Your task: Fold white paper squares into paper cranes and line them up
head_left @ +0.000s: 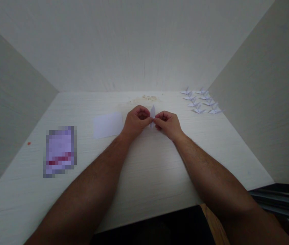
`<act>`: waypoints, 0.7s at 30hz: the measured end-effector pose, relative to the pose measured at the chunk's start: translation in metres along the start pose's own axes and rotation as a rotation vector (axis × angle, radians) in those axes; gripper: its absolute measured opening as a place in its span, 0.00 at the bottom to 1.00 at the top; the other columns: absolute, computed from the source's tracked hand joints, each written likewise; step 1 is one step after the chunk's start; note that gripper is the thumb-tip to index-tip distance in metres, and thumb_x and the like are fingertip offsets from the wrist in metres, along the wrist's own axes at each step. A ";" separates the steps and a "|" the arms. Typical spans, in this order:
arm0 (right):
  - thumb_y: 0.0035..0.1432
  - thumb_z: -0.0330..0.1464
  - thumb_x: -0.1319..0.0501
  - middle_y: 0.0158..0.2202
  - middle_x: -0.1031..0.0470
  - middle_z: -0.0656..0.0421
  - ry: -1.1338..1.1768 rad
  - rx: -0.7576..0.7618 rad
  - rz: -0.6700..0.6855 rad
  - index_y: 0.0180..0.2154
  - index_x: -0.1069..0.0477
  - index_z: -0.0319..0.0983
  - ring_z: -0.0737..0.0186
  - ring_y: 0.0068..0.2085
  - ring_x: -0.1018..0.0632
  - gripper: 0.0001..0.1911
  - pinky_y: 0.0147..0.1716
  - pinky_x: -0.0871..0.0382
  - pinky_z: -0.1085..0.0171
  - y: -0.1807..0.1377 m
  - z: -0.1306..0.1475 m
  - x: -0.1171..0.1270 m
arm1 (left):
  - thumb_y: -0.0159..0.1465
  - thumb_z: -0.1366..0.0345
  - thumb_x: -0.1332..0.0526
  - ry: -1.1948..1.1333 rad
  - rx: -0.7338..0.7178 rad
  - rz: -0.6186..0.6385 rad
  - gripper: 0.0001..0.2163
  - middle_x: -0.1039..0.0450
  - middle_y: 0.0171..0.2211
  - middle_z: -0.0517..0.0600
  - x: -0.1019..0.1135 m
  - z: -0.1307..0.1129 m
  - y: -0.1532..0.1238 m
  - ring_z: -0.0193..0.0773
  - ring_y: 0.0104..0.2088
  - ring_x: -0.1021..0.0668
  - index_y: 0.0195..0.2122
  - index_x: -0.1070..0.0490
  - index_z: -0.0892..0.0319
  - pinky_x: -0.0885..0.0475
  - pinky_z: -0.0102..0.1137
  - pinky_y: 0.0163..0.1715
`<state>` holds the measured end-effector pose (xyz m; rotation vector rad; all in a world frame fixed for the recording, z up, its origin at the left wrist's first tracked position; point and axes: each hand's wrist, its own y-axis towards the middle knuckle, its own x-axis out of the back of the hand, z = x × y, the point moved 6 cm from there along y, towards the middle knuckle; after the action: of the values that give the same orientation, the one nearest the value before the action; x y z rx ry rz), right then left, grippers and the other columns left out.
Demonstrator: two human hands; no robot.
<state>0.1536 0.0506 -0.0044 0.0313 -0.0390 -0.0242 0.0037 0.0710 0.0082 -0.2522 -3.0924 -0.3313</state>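
My left hand point(136, 120) and my right hand point(168, 124) meet over the middle of the white table point(144, 170). Both pinch a small folded piece of pale lilac paper point(152, 114) that stands upright between the fingertips, its pointed tip up. Fingers of both hands are curled closed on the paper. A flat sheet of the same pale paper point(108, 124) lies on the table just left of my left hand.
Several small folded paper cranes point(201, 101) sit in rows at the table's far right corner. A blurred-out packet point(60, 151) lies at the left. A brownish stain point(146, 99) marks the table by the back wall. Walls close in on three sides.
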 end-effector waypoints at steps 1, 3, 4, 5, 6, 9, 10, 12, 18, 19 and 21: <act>0.46 0.37 0.31 0.17 0.29 0.64 -0.003 0.003 -0.001 0.26 0.30 0.40 0.70 0.18 0.30 0.10 0.17 0.38 0.69 0.000 0.000 0.000 | 0.48 0.68 0.30 -0.001 -0.001 0.005 0.12 0.28 0.25 0.43 0.000 0.000 0.000 0.29 0.25 0.26 0.31 0.33 0.58 0.31 0.26 0.26; 0.46 0.37 0.31 0.17 0.29 0.64 0.006 0.011 0.003 0.26 0.30 0.39 0.70 0.18 0.30 0.10 0.17 0.40 0.69 0.000 0.001 0.000 | 0.48 0.68 0.30 -0.010 -0.001 0.016 0.13 0.28 0.25 0.43 -0.001 0.000 0.000 0.29 0.25 0.27 0.31 0.33 0.58 0.32 0.25 0.26; 0.47 0.37 0.31 0.17 0.29 0.64 0.013 0.014 0.004 0.26 0.30 0.39 0.70 0.18 0.30 0.10 0.17 0.40 0.69 -0.001 0.001 0.000 | 0.48 0.68 0.30 -0.016 -0.003 0.020 0.13 0.28 0.25 0.43 -0.002 -0.001 0.000 0.29 0.25 0.27 0.31 0.33 0.58 0.32 0.25 0.26; 0.47 0.36 0.31 0.17 0.29 0.64 0.019 0.018 0.005 0.26 0.30 0.39 0.70 0.18 0.30 0.10 0.17 0.41 0.69 -0.001 0.001 0.000 | 0.47 0.68 0.29 -0.021 -0.005 0.027 0.14 0.28 0.25 0.43 -0.003 -0.001 0.000 0.28 0.25 0.27 0.32 0.33 0.58 0.32 0.25 0.26; 0.47 0.36 0.31 0.17 0.29 0.64 0.025 0.019 0.005 0.26 0.30 0.40 0.70 0.18 0.31 0.10 0.17 0.41 0.69 -0.001 0.001 0.000 | 0.47 0.68 0.29 -0.024 -0.006 0.033 0.14 0.28 0.25 0.43 -0.003 -0.002 0.000 0.28 0.25 0.27 0.32 0.33 0.59 0.32 0.25 0.27; 0.47 0.37 0.31 0.17 0.29 0.65 0.042 0.018 -0.001 0.26 0.30 0.40 0.71 0.18 0.31 0.11 0.17 0.42 0.70 -0.001 0.001 0.000 | 0.47 0.68 0.29 -0.030 0.024 0.062 0.16 0.27 0.25 0.42 -0.005 -0.002 -0.001 0.28 0.25 0.26 0.35 0.33 0.58 0.31 0.25 0.27; 0.46 0.37 0.31 0.17 0.29 0.65 0.047 0.017 -0.001 0.26 0.30 0.40 0.71 0.18 0.31 0.11 0.17 0.42 0.69 -0.001 0.001 0.000 | 0.47 0.68 0.29 -0.027 0.040 0.071 0.17 0.27 0.25 0.42 -0.005 -0.001 -0.001 0.29 0.25 0.25 0.36 0.33 0.58 0.31 0.25 0.27; 0.46 0.37 0.31 0.17 0.28 0.64 0.050 0.016 -0.002 0.27 0.30 0.40 0.70 0.18 0.30 0.11 0.17 0.41 0.69 0.000 0.000 0.000 | 0.48 0.67 0.29 -0.018 0.060 0.074 0.18 0.27 0.24 0.42 -0.006 -0.001 -0.001 0.29 0.24 0.25 0.38 0.34 0.58 0.32 0.25 0.25; 0.46 0.39 0.30 0.18 0.29 0.65 0.023 0.013 0.010 0.27 0.30 0.40 0.70 0.19 0.31 0.12 0.18 0.41 0.69 0.000 0.000 -0.001 | 0.48 0.67 0.30 -0.009 0.065 0.063 0.18 0.29 0.23 0.41 -0.005 -0.001 -0.002 0.28 0.23 0.26 0.38 0.34 0.58 0.33 0.24 0.24; 0.46 0.39 0.30 0.18 0.29 0.65 0.013 0.013 0.009 0.27 0.30 0.40 0.71 0.19 0.31 0.13 0.18 0.41 0.69 -0.001 0.001 0.000 | 0.48 0.67 0.30 -0.009 0.070 0.064 0.18 0.29 0.23 0.41 -0.005 0.000 -0.002 0.28 0.23 0.26 0.38 0.34 0.58 0.33 0.24 0.24; 0.46 0.39 0.31 0.17 0.30 0.66 -0.003 0.015 0.007 0.27 0.31 0.40 0.71 0.19 0.32 0.13 0.18 0.42 0.69 -0.002 0.003 0.000 | 0.49 0.67 0.29 -0.002 0.081 0.067 0.18 0.28 0.23 0.42 -0.005 0.001 -0.002 0.28 0.23 0.26 0.38 0.33 0.58 0.33 0.24 0.25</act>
<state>0.1532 0.0487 -0.0011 0.0460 -0.0423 -0.0173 0.0083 0.0683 0.0069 -0.3536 -3.0818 -0.2040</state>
